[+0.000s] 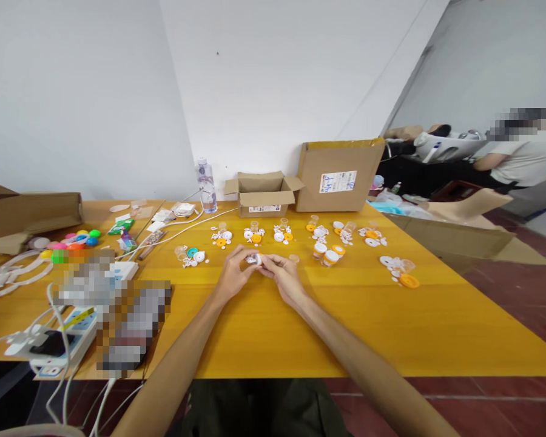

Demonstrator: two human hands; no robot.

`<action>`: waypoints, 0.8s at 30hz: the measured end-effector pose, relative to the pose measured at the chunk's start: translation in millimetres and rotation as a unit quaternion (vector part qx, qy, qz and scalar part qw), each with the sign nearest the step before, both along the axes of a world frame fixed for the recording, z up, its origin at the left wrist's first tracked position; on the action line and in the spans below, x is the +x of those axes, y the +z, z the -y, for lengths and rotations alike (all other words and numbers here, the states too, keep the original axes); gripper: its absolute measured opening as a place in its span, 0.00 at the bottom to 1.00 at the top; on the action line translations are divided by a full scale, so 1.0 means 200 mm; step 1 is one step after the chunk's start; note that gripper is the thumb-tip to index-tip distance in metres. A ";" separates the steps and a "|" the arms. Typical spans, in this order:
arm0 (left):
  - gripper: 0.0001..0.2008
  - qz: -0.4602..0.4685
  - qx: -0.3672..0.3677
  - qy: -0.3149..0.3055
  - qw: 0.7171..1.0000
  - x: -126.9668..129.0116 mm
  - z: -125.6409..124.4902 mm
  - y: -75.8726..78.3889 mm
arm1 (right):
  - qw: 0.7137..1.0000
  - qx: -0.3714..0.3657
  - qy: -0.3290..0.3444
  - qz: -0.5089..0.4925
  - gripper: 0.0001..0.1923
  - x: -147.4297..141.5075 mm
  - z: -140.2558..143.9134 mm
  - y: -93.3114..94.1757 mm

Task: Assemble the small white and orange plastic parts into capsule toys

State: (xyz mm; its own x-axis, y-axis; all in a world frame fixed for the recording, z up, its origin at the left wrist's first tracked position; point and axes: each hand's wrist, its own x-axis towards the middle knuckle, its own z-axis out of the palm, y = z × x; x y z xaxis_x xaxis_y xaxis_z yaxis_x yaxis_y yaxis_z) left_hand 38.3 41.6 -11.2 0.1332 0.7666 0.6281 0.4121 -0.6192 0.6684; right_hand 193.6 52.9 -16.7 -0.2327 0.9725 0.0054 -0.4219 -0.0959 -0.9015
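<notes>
Head camera: my left hand (234, 271) and right hand (283, 276) come together over the table (264, 340), midway between its near and far edges, fingers curled in and nearly closed around a small white piece (253, 259). Both seem to pinch it at the fingertips; how firmly, I can't tell, and my fingers hide too much to say just what it is.

My worry is a slip. The piece is tiny, with only fingertips on it, so uneven pressure from one side could pop it out. It lies right between my two hands, level with the thumbs. If it falls, it could get lost among similar white bits (247, 232) toward the far edge, or beside the teal ring (192, 252) off to my left.

Just past my right hand sits a clear cup (293, 259), near enough for a careless knuckle to knock. Farther right, three capped jars (330, 259) stand bunched together and could topple if I sweep that hand sideways. Beyond them an orange cap (409, 280) lies toward the right edge, and an open carton (261, 200) sits along the far edge.
</notes>
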 end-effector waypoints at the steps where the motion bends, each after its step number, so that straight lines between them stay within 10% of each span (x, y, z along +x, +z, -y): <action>1: 0.10 -0.005 0.000 -0.003 1.000 0.00 0.00 0.00 | 1.000 -0.002 0.001 0.001 0.19 0.00 0.00 0.00; 24: 0.09 -0.018 0.003 -0.005 1.000 -0.01 0.01 0.01 | 0.998 0.037 -0.028 0.031 0.18 -0.01 -0.01 -0.04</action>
